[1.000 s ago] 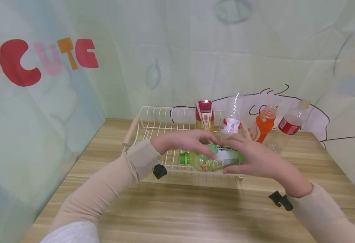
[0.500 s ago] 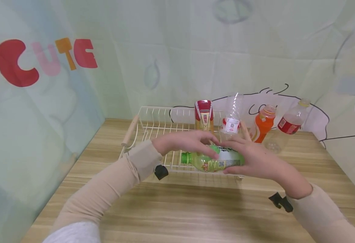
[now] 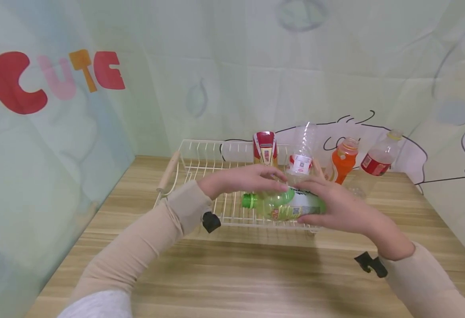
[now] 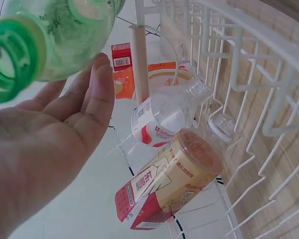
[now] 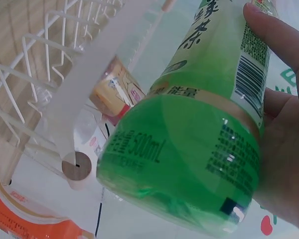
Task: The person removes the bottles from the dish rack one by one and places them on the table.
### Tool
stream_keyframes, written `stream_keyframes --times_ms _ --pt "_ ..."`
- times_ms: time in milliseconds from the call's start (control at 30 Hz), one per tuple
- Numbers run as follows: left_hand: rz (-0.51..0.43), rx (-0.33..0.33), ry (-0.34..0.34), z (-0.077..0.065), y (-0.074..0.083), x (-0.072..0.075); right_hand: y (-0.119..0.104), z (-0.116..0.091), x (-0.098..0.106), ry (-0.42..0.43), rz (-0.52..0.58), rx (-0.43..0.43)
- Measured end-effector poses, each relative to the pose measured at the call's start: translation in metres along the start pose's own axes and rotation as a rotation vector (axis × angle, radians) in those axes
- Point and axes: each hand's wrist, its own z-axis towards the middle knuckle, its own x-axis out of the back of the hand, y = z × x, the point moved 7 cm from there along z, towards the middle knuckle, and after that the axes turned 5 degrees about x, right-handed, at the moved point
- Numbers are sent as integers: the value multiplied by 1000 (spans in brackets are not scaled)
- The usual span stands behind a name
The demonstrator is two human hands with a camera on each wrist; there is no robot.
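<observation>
A green plastic tea bottle (image 3: 292, 205) without a cap lies sideways above the front of a white wire rack (image 4: 269, 35), its green neck pointing left. My right hand (image 3: 341, 205) grips it near the base, thumb on the front and fingers over the top. In the right wrist view the thumb presses on the label of the tea bottle (image 5: 189, 144). My left hand (image 3: 244, 180) is at the neck end, fingers extended. In the left wrist view the fingers of my left hand (image 4: 50, 139) are loosely spread close by the bottle, not curled round it.
Inside the rack stand a red and tan drink container (image 3: 266, 150) and a clear bottle (image 3: 300, 163) with a red and white label. Right of the rack's wooden handle are an orange bottle (image 3: 343, 161) and a red-labelled clear bottle (image 3: 376, 163). A printed cloth hangs behind.
The tea bottle has shifted slightly right and up with my right hand. My left thumb, earlier lying across the bottle, has lifted towards its upper edge.
</observation>
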Motion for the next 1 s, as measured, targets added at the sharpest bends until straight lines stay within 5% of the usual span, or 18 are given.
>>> stream_keyframes --times_ms 167,633,800,1000 --pt "-39 25 100 1 -7 16 3 -4 11 37 8 -12" --pt "-294 45 383 11 -26 59 21 -32 67 310 -5 89" --pt "-329 96 475 14 -29 68 37 -46 88 389 40 -2" --pt "-411 75 529 17 -27 74 67 -62 106 442 113 -193"
